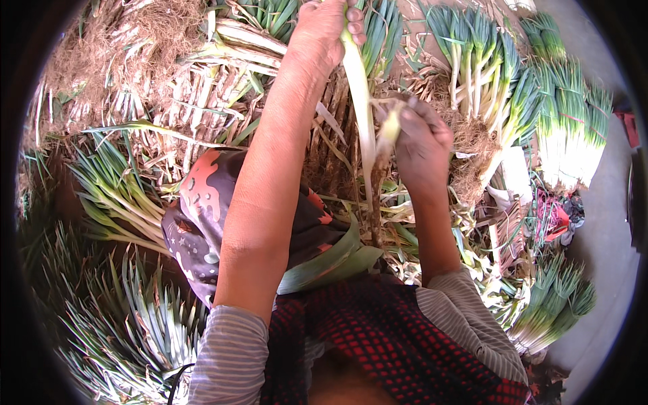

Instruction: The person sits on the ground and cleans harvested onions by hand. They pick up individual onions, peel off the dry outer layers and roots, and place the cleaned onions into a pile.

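My left hand point(324, 30), at the top of the view, is closed around the upper part of a long green onion point(358, 88). Its white stalk hangs down in front of me. In my right hand point(424, 144), slightly blurred, I pinch a strip of outer sheath point(389, 129) beside the stalk. The strip is pale yellow above, and its brown, soiled end point(375, 202) hangs toward my lap. Whether it still joins the stalk is hard to tell. A broad green leaf point(324, 263) lies across my patterned trousers point(207, 202).
Unpeeled onions with dry roots point(126, 45) are heaped at upper left. Loose cleaned onions point(476, 61) lie at upper right, near tied bundles point(569, 121). More bundles point(552, 304) rest at lower right, beside grey floor point(602, 243). Green onions point(136, 314) fill the lower left.
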Demonstrator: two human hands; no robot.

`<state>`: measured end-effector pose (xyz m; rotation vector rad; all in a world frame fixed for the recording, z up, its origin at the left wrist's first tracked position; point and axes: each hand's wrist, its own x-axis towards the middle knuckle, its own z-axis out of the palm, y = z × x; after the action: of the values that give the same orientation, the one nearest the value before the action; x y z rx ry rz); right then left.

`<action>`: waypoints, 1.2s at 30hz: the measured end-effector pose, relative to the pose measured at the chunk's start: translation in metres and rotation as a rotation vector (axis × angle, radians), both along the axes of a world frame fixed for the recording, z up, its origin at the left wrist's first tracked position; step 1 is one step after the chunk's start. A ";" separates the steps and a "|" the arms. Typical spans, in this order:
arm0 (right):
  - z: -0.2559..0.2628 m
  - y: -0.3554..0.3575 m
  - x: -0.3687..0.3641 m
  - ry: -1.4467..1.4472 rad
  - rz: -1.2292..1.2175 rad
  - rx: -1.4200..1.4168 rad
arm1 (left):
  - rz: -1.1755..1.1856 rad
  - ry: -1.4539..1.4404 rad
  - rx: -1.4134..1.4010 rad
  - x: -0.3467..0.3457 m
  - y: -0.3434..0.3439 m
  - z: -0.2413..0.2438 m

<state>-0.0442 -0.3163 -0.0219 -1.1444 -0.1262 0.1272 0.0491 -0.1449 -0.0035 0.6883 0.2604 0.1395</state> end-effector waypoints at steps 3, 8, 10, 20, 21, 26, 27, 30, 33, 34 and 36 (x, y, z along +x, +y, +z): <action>-0.009 -0.040 -0.013 0.301 0.332 0.402 | 0.033 -0.021 0.005 0.008 0.008 -0.014; -0.120 -0.146 -0.064 0.204 0.471 -0.780 | 0.133 -0.012 0.127 0.008 0.017 -0.011; -0.212 -0.222 -0.125 -0.013 0.465 -1.245 | 0.144 -0.101 0.155 0.017 0.014 -0.015; -0.041 -0.047 -0.004 0.322 0.164 -0.490 | 0.139 -0.022 0.160 0.011 0.004 -0.007; -0.033 -0.024 0.009 0.309 0.176 -0.418 | 0.127 -0.030 0.151 0.011 0.005 -0.009; -0.023 0.003 0.016 -0.001 0.061 -0.180 | 0.143 -0.012 0.147 0.009 0.007 -0.007; -0.018 -0.005 0.014 -0.081 0.083 -0.136 | 0.150 -0.008 0.143 0.012 0.010 -0.009; -0.006 -0.045 -0.003 0.326 0.232 0.456 | 0.174 0.001 0.135 0.015 0.020 -0.021; -0.013 -0.099 -0.006 0.509 0.203 0.594 | 0.207 -0.016 0.179 0.018 0.021 -0.024; -0.026 -0.111 -0.007 0.396 0.108 0.263 | 0.221 -0.004 0.178 0.016 0.020 -0.023; -0.046 -0.121 -0.017 0.247 -0.029 -0.459 | 0.249 0.017 0.178 0.013 0.015 -0.019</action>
<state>-0.0611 -0.4370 -0.0677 -1.5760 0.1467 0.2805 0.0624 -0.1298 -0.0229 0.8322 0.3526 0.3978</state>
